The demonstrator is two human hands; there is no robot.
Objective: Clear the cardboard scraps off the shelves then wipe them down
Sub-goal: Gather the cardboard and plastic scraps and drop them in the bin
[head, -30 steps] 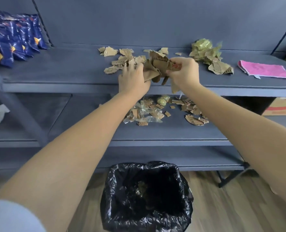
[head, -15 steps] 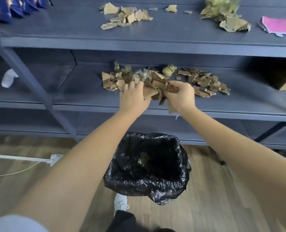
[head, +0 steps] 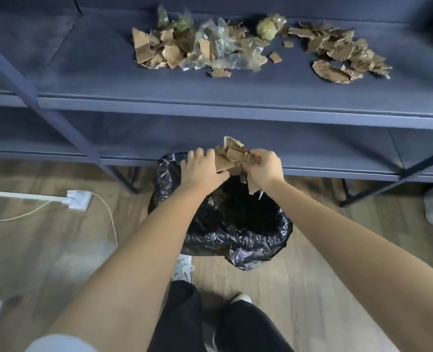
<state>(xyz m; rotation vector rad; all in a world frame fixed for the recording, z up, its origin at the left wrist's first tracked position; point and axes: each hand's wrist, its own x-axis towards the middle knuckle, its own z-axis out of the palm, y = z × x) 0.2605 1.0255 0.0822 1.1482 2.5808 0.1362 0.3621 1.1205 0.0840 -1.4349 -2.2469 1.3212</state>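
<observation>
Left hand (head: 201, 170) and right hand (head: 266, 168) clamp one cardboard scrap bundle (head: 231, 156), long axis left-right, a strip hanging down, over black-lined bin (head: 251, 240).

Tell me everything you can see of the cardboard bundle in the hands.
The cardboard bundle is a crumpled handful of torn brown corrugated scraps, one with a red mark. The left hand and right hand grip it from either side, above the far rim of the black-lined bin; a few strips dangle beneath.
</observation>
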